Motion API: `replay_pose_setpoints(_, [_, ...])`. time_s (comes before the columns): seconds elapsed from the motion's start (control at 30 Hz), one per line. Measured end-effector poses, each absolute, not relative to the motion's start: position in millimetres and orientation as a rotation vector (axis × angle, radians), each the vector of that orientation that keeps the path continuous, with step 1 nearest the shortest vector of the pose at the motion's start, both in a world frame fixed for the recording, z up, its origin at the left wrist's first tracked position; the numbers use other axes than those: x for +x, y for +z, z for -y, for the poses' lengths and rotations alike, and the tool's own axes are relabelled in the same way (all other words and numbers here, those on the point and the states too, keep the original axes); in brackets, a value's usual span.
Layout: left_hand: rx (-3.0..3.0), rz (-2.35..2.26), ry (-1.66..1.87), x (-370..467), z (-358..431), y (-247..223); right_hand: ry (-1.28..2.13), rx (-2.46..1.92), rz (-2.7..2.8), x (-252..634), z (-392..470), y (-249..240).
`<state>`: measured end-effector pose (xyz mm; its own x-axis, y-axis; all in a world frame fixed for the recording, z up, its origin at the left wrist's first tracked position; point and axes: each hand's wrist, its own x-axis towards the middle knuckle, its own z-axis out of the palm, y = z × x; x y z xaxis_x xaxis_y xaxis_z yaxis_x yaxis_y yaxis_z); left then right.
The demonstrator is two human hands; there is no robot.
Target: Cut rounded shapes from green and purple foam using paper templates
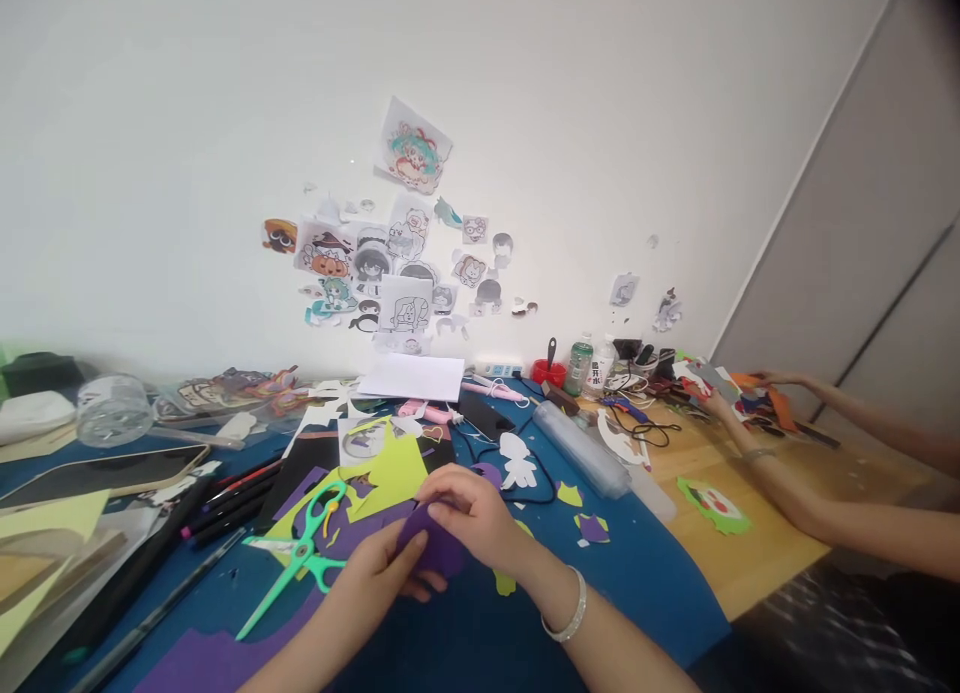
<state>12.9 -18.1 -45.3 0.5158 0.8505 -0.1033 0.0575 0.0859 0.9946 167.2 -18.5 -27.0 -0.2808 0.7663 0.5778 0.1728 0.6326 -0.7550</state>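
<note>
A piece of purple paper (442,547) is held between both hands above the blue table mat. My left hand (386,563) pinches its lower left side, thumb on top. My right hand (476,518) grips the upper edge with bent fingers, which partly cover the piece. Left of the hands lie green-handled scissors (301,551) with their blades spread. Under and beyond them are yellow-green paper (394,468) and purple paper scraps. A white cut-out figure (517,461) rests just past my right hand, and small yellow and purple cut-outs (592,528) lie to its right.
A phone (105,476), a clear jar (112,410) and several pens (232,503) occupy the left side. A clear plastic roll (581,448), a red bowl (549,373) and bottles (579,366) stand or lie further back. At the right, another person's arms (795,483) reach over paper pieces.
</note>
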Motion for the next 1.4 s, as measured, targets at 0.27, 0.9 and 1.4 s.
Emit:
replay_pose_setpoints(0.27, [1.261, -1.02, 0.88, 3, 9, -47, 0.224, -1.55, 1.744, 233, -19, -48])
replay_pose_setpoints(0.9, [1.208, -0.892, 0.778, 9, 19, -49, 0.722, -1.038, 1.982, 189, 15, -27])
replay_pose_setpoints(1.4, [1.29, -0.821, 0.684, 13, 19, -52, 0.212, -0.955, 2.244, 178, 17, -29])
